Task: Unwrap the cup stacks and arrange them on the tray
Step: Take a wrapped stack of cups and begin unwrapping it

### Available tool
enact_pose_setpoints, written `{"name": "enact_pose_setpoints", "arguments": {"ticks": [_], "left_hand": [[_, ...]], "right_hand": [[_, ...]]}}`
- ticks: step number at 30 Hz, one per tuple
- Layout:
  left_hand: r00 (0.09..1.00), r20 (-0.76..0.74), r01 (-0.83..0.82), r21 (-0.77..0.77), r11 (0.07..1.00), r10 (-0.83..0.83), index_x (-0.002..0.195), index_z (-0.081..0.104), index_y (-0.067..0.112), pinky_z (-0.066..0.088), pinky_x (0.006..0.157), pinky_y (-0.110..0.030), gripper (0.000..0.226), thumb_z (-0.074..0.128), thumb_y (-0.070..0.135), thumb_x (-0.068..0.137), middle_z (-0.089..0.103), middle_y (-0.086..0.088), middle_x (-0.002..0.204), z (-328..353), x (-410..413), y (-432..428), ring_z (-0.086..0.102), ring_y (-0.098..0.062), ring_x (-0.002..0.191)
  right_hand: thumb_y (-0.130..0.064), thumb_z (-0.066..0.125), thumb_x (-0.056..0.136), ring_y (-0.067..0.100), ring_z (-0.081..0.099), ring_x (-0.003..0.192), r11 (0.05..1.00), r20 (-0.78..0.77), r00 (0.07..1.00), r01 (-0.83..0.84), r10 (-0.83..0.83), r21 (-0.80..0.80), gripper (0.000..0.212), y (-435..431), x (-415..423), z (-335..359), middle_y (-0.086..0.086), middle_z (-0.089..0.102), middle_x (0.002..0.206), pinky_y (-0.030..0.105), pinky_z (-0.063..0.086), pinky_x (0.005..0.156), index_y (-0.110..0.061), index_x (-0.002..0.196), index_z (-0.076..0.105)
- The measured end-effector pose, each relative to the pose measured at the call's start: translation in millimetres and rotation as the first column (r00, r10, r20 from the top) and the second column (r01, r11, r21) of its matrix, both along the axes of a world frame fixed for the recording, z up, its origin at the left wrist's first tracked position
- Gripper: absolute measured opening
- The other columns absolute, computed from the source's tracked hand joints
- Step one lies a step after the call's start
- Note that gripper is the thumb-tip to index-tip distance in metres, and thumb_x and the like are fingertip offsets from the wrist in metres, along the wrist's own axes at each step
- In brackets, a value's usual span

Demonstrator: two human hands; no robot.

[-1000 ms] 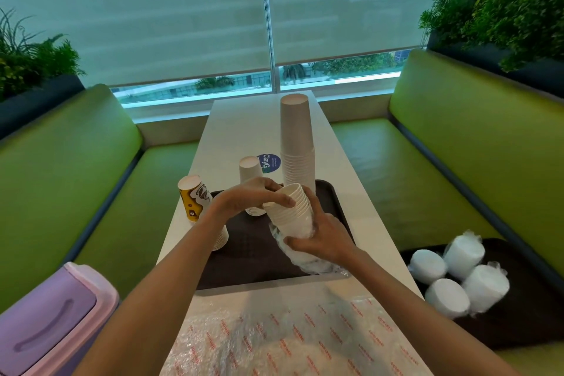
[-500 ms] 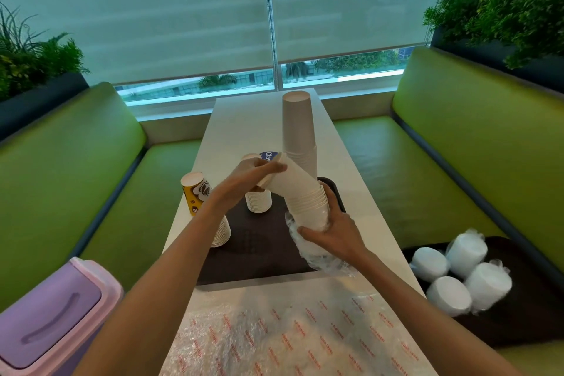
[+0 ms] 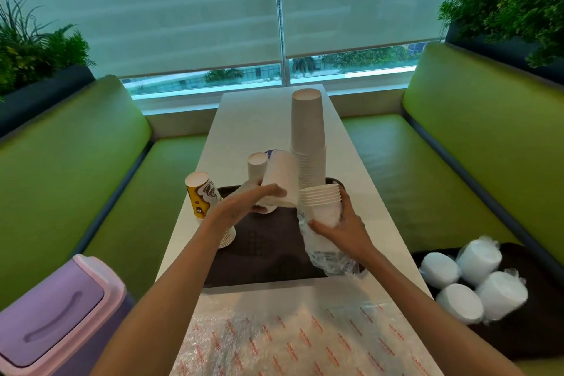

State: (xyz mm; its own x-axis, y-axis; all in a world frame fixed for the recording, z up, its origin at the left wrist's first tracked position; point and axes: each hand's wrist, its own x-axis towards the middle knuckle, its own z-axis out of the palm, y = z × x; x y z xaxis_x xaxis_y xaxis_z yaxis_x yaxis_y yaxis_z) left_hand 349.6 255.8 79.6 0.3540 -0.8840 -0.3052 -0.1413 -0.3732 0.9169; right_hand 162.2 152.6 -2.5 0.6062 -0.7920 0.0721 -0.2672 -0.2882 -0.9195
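The left hand (image 3: 244,207) now grips a cup stack (image 3: 282,180) pulled clear of the wrapped cups (image 3: 322,203) the right hand (image 3: 343,229) grips; tall stack (image 3: 308,143) behind.

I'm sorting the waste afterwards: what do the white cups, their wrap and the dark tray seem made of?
The white cups look like matte paper, with rolled rims. The wrap is thin clear plastic film, crinkled and shiny. The dark tray is probably moulded plastic, dull and finely textured.

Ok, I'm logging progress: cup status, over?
Left hand grips tilted white cups over tray. Right hand holds rim-up cups, wrap hanging below. Tall stack close behind both.
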Motion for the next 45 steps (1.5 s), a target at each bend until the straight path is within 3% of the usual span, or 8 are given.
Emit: {"name": "enact_pose_setpoints", "arguments": {"ticks": [7,11,15,23,28,32,37,45], "left_hand": [[0.796,0.206,-0.454,-0.418,0.787,0.569,0.134,0.03,0.008,0.046,0.089,-0.032,0.08,0.081,0.017,0.072,0.05,-0.005,0.124,9.1,43.3,-53.1,0.052,-0.02,0.107],[0.712,0.37,-0.455,-0.404,0.793,0.597,0.132,0.028,0.006,0.045,0.092,-0.039,0.084,0.082,0.02,0.07,0.049,-0.013,0.131,-0.5,66.0,-79.5,0.052,-0.031,0.116],[0.687,0.449,-0.464,-0.335,0.821,0.571,0.131,0.026,0.004,0.043,0.089,-0.039,0.083,0.081,0.019,0.071,0.048,-0.014,0.131,-23.6,75.7,-94.4,0.051,-0.034,0.117],[0.75,0.424,-0.47,-0.199,0.86,0.508,0.144,0.013,0.005,0.03,0.11,-0.046,0.097,0.077,0.033,0.077,0.027,-0.019,0.149,-62.8,83.4,-93.0,0.031,-0.034,0.137],[0.633,0.442,-0.417,-0.496,0.761,0.635,0.143,0.03,0.008,0.035,0.107,-0.04,0.072,0.068,0.028,0.086,0.037,-0.014,0.145,-49.2,44.2,-75.1,0.038,-0.026,0.132],[0.819,0.469,-0.13,-0.41,0.903,0.331,0.119,0.058,0.012,0.047,0.087,-0.029,0.034,0.065,0.022,0.088,0.056,-0.003,0.12,-35.7,14.5,-54.8,0.055,-0.019,0.111],[0.939,0.322,0.131,-0.009,0.991,-0.121,0.134,0.049,0.015,0.041,0.093,-0.021,0.051,0.06,0.037,0.089,0.05,0.006,0.122,-19.3,-2.8,-38.6,0.047,-0.007,0.111],[0.94,0.288,0.172,0.066,0.983,-0.184,0.128,0.054,0.015,0.046,0.087,-0.019,0.052,0.071,0.032,0.082,0.058,0.005,0.114,-14.1,3.6,-33.7,0.055,-0.012,0.108]], "right_hand": [[-0.033,0.081,0.074,0.014,0.054,0.101,0.992,0.001,1.0,0.018,-0.018,0.127,0.091,-13.6,12.1,-14.7,-0.01,0.052,0.113,0.028,0.045,0.089,-0.027,0.145,0.025],[-0.031,0.083,0.071,0.012,0.058,0.107,0.984,0.039,0.999,-0.001,-0.006,0.178,0.085,-20.4,18.6,-26.8,-0.016,0.055,0.113,0.032,0.049,0.093,-0.03,0.139,0.032],[-0.026,0.083,0.072,-0.002,0.057,0.099,0.977,0.067,0.998,-0.011,-0.004,0.215,0.077,-26.1,20.7,-31.5,-0.02,0.055,0.11,0.017,0.047,0.081,-0.034,0.129,0.033],[-0.026,0.083,0.072,-0.008,0.055,0.097,0.978,0.036,0.999,-0.036,0.03,0.205,0.079,-31.3,22.9,-36.1,-0.024,0.054,0.109,0.008,0.046,0.073,-0.038,0.13,0.031],[-0.031,0.084,0.071,0.0,0.057,0.102,0.979,0.01,0.997,-0.078,0.077,0.187,0.082,-24.5,28.9,-34.8,-0.021,0.056,0.111,0.022,0.049,0.085,-0.037,0.133,0.03],[-0.046,0.083,0.066,0.009,0.058,0.107,0.982,-0.011,0.991,-0.133,0.136,0.134,0.088,-19.4,33.5,-28.1,-0.016,0.056,0.116,0.034,0.052,0.093,-0.038,0.135,0.028],[-0.063,0.074,0.054,0.012,0.062,0.104,0.979,-0.051,0.981,-0.18,0.186,0.096,0.102,-10.5,35.4,-18.2,-0.008,0.061,0.118,0.039,0.055,0.089,-0.038,0.142,0.027],[-0.042,0.08,0.072,0.012,0.061,0.103,0.975,-0.094,0.97,-0.22,0.223,0.037,0.091,-4.5,31.7,-9.7,-0.007,0.061,0.117,0.033,0.054,0.089,-0.037,0.143,0.024]]}}
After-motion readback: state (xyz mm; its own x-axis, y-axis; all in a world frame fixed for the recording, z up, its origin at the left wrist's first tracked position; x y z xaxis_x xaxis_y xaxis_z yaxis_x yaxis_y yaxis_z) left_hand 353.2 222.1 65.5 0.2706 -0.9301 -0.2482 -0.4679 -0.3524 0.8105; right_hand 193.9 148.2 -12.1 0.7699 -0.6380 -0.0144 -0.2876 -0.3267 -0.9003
